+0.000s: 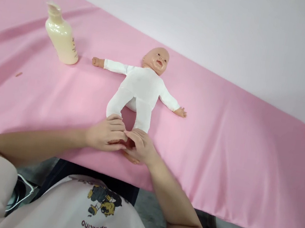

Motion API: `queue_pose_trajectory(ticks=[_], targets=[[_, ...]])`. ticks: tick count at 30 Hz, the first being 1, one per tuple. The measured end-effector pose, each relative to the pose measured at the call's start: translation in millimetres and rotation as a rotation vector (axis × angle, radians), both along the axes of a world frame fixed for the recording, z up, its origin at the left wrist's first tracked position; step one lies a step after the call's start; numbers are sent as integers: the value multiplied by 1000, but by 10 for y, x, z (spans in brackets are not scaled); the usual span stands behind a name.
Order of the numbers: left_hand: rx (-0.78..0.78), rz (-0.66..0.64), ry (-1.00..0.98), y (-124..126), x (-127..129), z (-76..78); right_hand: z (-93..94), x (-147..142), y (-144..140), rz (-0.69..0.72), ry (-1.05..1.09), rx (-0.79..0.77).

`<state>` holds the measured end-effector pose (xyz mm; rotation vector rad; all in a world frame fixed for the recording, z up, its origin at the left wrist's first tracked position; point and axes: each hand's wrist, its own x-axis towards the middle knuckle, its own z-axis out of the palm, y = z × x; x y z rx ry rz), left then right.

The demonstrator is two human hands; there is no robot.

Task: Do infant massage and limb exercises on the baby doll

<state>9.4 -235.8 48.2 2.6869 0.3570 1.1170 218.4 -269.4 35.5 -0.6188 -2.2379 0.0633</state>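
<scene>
A baby doll (144,85) with a white cloth body lies on its back, arms spread and feet towards me. My left hand (109,132) is wrapped over the lower leg and foot on the left of the picture. Around the other lower leg and foot closes my right hand (140,145). The fingertips of both hands meet between the doll's feet. Part of one foot shows below my right hand; the rest of the feet is mostly hidden by my fingers.
A pale yellow pump bottle (63,38) stands upright left of the doll. Pink cloth (193,147) covers the table, with a small brownish mark (19,74) at the left. Behind the table's far edge is a white surface (240,35).
</scene>
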Motion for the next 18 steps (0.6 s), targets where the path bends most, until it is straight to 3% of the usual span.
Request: queue_pose_trajectory(ticks=[5,18], targets=[[23,55,-36,67,-7,33,-12,2,-9,-20,-27,49],[-187,22,29,74,-78,42,48,-13,-30,-25,-32,62]])
